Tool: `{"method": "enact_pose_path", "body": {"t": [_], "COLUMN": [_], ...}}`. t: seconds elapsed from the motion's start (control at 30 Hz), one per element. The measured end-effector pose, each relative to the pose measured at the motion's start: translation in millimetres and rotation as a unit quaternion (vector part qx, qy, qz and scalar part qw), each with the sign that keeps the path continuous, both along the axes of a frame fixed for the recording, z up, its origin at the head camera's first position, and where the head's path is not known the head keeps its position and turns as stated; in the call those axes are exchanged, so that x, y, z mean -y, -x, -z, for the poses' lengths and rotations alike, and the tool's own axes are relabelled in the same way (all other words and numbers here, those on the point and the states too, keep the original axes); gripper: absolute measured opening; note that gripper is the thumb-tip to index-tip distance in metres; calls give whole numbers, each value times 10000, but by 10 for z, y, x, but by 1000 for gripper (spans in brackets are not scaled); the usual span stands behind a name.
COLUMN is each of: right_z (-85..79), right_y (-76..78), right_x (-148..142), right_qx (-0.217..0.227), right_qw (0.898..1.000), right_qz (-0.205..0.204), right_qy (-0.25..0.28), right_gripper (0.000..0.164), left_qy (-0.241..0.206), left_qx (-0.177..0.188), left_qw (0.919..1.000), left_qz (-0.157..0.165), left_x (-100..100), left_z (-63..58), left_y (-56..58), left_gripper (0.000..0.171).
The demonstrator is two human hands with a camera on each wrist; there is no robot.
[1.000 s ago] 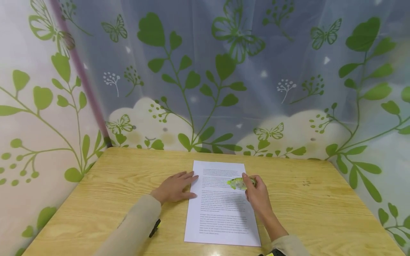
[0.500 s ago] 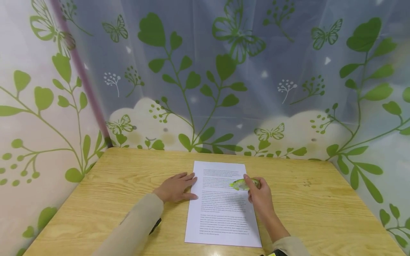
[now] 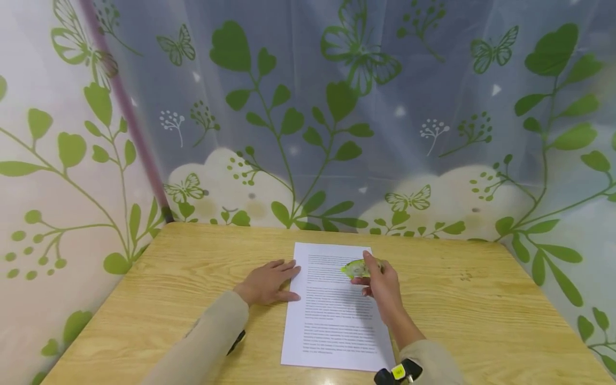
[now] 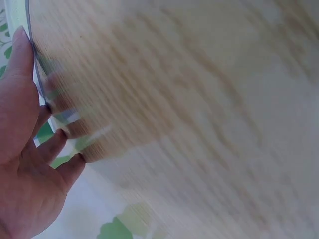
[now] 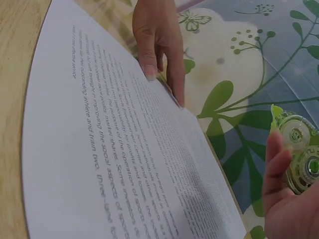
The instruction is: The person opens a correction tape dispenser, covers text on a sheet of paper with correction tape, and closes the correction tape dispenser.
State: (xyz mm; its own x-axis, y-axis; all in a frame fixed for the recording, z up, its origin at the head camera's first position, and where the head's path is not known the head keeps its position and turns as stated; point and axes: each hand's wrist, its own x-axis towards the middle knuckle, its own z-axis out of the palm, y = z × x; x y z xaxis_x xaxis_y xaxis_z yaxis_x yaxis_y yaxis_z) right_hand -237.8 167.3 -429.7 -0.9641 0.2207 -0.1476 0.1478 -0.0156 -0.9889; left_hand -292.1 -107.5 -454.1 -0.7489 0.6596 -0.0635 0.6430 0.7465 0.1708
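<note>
Right hand (image 3: 386,293) pinches correction tape (image 3: 356,268), nose jutting left, above paper (image 3: 295,331); left hand (image 3: 267,284) spread at paper's edge

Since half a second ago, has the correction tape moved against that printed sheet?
Yes. In the head view, the correction tape now appears slightly farther left and closer to the top edge of the printed sheet.

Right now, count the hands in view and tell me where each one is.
2. The left hand rests at the left edge of the printed sheet; the right hand holds a green correction tape above that sheet. No others show.
</note>
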Motion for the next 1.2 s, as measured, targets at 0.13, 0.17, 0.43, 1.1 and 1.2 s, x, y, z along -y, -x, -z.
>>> {"method": "enact_pose_path", "body": {"t": [0.13, 0.17, 0.43, 1.1, 1.2], "right_z": [43, 58, 229, 447, 476], "right_y": [82, 103, 261, 642, 683], "right_x": [103, 130, 355, 717, 750], "right_qx": [-271, -330, -666, -672, -676], "right_qw": [9994, 9991, 9951, 9867, 9836], "right_qz": [98, 89, -138, 127, 87], "right_qy": [-181, -232, -716, -1474, -1672], "right_gripper": [65, 64, 48, 49, 50], "left_qy": [20, 32, 89, 225, 249], "left_qx": [28, 60, 125, -129, -115], "left_qw": [10000, 10000, 9999, 9996, 9994], "left_qz": [10, -4, -79, -133, -221], "left_x": [1, -3, -13, -22, -5], "left_z": [0, -19, -64, 15, 24], "left_y": [-6, -13, -23, -15, -15], "left_gripper": [74, 74, 78, 79, 80]}}
